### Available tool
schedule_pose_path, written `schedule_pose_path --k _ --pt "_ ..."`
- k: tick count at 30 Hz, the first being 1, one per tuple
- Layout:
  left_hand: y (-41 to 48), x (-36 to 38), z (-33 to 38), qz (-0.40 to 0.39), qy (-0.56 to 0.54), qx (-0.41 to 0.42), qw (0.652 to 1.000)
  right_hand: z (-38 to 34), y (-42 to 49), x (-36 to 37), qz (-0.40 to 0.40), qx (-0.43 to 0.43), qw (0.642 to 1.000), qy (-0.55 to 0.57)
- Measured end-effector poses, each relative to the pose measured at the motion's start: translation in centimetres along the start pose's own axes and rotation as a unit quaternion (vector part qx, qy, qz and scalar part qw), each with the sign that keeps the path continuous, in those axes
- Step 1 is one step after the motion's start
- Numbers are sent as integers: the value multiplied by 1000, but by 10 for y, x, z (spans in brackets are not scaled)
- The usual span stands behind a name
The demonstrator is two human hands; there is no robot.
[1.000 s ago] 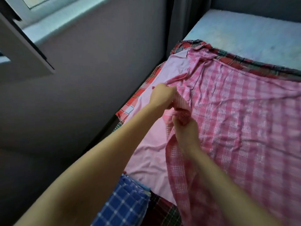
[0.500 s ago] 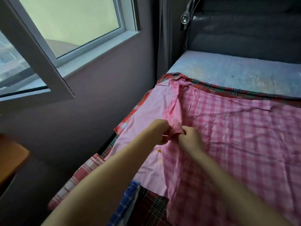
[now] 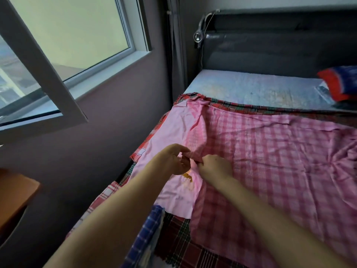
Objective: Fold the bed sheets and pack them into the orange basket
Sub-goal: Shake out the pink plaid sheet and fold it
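Observation:
A pink checked bed sheet [image 3: 270, 161] lies spread over the bed, its plain pink underside [image 3: 170, 136] turned up along the left edge. My left hand [image 3: 174, 159] and my right hand [image 3: 214, 167] meet at that folded edge, each pinching the pink fabric between fingers and thumb. Under it lies a red and green plaid sheet [image 3: 183, 246], showing at the near edge and along the far edge. A blue checked cloth [image 3: 146, 235] lies at the near left. The orange basket is not in view.
The bare bluish mattress [image 3: 251, 88] runs to a dark headboard [image 3: 270, 49] with a clip lamp [image 3: 198, 36]. A red and blue pillow [image 3: 340, 84] lies at the far right. An open window [image 3: 58, 55] and the wall stand left, an orange-brown surface [image 3: 13, 194] at the near left.
The view has tilted up, bringing the window, headboard and pillow in. My hands have come down closer together on the sheet's folded edge, which now lies flatter.

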State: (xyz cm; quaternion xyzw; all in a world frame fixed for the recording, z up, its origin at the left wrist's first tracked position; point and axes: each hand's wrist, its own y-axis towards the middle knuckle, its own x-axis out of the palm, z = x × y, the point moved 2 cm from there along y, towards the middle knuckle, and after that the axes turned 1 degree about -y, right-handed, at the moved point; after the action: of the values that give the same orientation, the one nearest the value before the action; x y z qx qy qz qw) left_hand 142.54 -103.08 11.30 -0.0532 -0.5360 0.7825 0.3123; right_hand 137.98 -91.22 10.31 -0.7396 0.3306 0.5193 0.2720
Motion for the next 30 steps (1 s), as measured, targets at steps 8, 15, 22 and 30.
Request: schedule_pose_path --k 8,15,22,30 --pt "-10 21 -41 30 68 17 997 43 -32 -1 -37 42 998 -8" --pt "-40 100 -104 -59 -64 52 995 120 -69 -19 -45 59 996 43" --pt "-64 210 -207 -99 -108 93 985 258 -134 -62 -21 48 991 123" --pt "-57 335 -337 104 175 373 905 473 -222 -62 -97 102 979 148"
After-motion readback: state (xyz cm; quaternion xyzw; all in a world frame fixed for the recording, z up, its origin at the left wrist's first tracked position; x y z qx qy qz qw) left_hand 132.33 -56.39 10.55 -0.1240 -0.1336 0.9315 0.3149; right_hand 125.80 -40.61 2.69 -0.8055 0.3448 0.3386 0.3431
